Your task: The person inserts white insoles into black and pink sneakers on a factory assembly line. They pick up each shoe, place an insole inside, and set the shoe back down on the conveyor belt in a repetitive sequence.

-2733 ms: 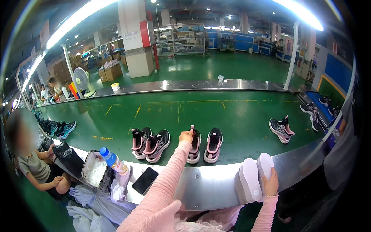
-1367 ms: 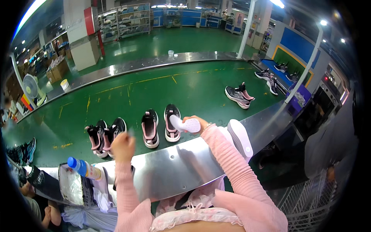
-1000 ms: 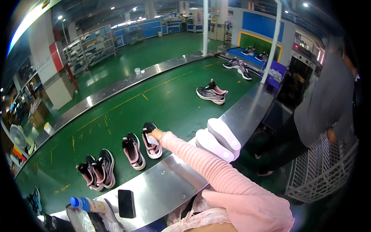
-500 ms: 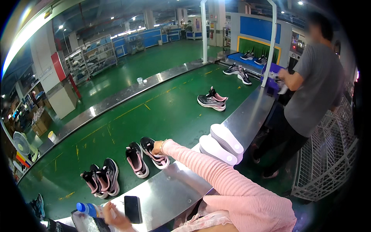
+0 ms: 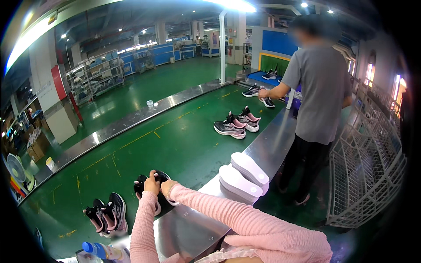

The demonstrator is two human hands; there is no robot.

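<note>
Sneaker, black with pink trim, is now met by both hands at the near edge of the green belt; half a second ago only the right one was on it. Left hand has been brought up from beside the blue-capped bottle and is set at the shoe's opening; right hand is kept on its side. Grip can't be told for either, fingers largely hidden. Mating shoe is partly covered by the left hand, just beside. Insole stacks, white, are left on the metal ledge. Farther up the belt, the lone sneaker has been joined by a second one. Co-worker's hand has been moved from the purple bin to the far shoes; contact unclear.
</note>
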